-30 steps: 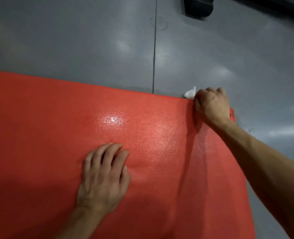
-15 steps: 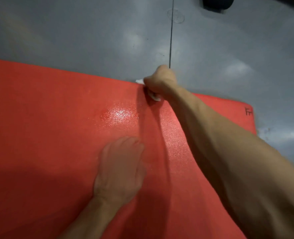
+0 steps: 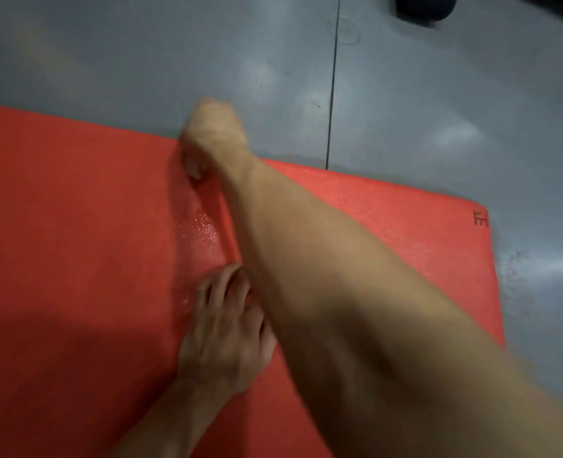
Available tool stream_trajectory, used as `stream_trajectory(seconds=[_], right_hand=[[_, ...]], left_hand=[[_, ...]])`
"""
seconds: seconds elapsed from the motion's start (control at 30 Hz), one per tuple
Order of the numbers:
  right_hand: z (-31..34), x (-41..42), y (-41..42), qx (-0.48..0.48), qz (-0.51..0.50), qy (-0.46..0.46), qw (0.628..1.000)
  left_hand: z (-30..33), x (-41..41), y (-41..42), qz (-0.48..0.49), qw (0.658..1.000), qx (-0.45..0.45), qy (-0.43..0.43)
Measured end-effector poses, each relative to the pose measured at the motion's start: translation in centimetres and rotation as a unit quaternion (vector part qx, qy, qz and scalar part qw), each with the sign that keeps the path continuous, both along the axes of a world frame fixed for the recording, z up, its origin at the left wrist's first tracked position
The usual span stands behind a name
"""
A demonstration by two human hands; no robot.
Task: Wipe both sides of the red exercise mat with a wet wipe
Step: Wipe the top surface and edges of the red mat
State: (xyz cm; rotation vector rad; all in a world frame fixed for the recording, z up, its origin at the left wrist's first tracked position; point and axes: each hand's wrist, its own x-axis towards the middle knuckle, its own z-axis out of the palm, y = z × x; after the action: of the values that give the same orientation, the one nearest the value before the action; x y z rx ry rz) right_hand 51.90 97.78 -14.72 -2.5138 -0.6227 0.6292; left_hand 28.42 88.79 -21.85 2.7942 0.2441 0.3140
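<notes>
The red exercise mat (image 3: pixel 75 246) lies flat on the grey floor and fills the lower left of the head view. My right hand (image 3: pixel 212 133) reaches across to the mat's far edge, fingers curled around the wet wipe (image 3: pixel 194 168), of which only a small pale bit shows under the fist. My left hand (image 3: pixel 227 328) rests flat on the mat's middle, fingers spread, partly hidden by my right forearm. A wet, shiny patch glints on the mat between the two hands.
Grey floor (image 3: pixel 438 110) surrounds the mat, with a dark seam line (image 3: pixel 333 94) running away from the far edge. A black object (image 3: pixel 425 6) sits at the top right. The mat's right corner carries a small black mark (image 3: pixel 480 217).
My right hand has slid left along the mat's far edge with the wipe, from the right corner to left of the floor seam. My left hand has stayed pressed on the mat.
</notes>
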Motion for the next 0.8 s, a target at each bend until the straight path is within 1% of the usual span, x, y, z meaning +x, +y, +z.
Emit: stream_trajectory(seconds=[0.03, 0.1, 0.17, 0.23, 0.3, 0.33, 0.37, 0.4, 0.47, 0.53, 0.57, 0.63, 0.7, 0.77, 0.8], right_hand=[[-0.1, -0.6, 1.1, -0.005, 0.027, -0.006, 1.0], [0.1, -0.2, 1.4, -0.023, 0.047, -0.024, 0.998], [0.7, 1.4, -1.1, -0.087, 0.045, -0.044, 0.994], [1.0, 4.0, -5.8, -0.172, 0.011, -0.051, 0.984], [1.8, 6.1, -11.5, -0.284, -0.035, -0.048, 0.957], [2.2, 6.8, -13.5, -0.324, -0.059, -0.044, 0.943], [2.3, 7.0, -14.5, -0.337, -0.075, -0.045, 0.938], [2.1, 6.7, -14.5, -0.323, -0.082, -0.053, 0.941], [1.0, 5.3, -11.8, -0.242, -0.074, -0.083, 0.964], [-0.2, 3.3, -7.7, -0.16, -0.045, -0.098, 0.981], [-0.5, 2.2, -5.9, -0.134, -0.014, -0.102, 0.986], [-0.5, 1.3, -4.9, -0.136, 0.052, -0.12, 0.982], [0.2, 2.4, -7.1, -0.15, 0.095, -0.158, 0.971], [0.8, 4.9, -11.0, -0.16, 0.087, -0.203, 0.962], [1.0, 5.8, -12.9, -0.147, 0.077, -0.22, 0.961]], left_hand=[[-0.2, -0.2, 0.2, 0.0, 1.0, 0.0, 0.017], [0.1, 0.1, 0.3, -0.006, 1.0, -0.009, 0.001], [1.6, 0.7, 0.0, -0.007, 1.0, -0.024, -0.017], [2.6, 1.0, -0.2, 0.002, 0.999, -0.034, 0.004], [2.4, 0.9, -0.2, 0.006, 0.999, -0.035, 0.018], [2.3, 0.9, 0.0, 0.008, 0.999, -0.036, 0.022], [2.3, 0.9, 0.0, 0.009, 0.999, -0.039, 0.029], [2.4, 1.0, -0.1, 0.008, 0.999, -0.042, 0.033], [2.5, 0.9, -0.1, 0.001, 0.998, -0.044, 0.042], [2.5, 0.8, 0.1, -0.005, 0.998, -0.046, 0.042], [2.5, 0.7, 0.2, -0.004, 0.998, -0.048, 0.037], [2.5, 0.8, 0.3, -0.003, 0.998, -0.047, 0.035], [2.5, 0.8, 0.2, 0.001, 0.998, -0.045, 0.041], [2.5, 0.9, 0.1, 0.002, 0.998, -0.047, 0.039], [2.4, 0.9, 0.1, 0.002, 0.998, -0.043, 0.036]])
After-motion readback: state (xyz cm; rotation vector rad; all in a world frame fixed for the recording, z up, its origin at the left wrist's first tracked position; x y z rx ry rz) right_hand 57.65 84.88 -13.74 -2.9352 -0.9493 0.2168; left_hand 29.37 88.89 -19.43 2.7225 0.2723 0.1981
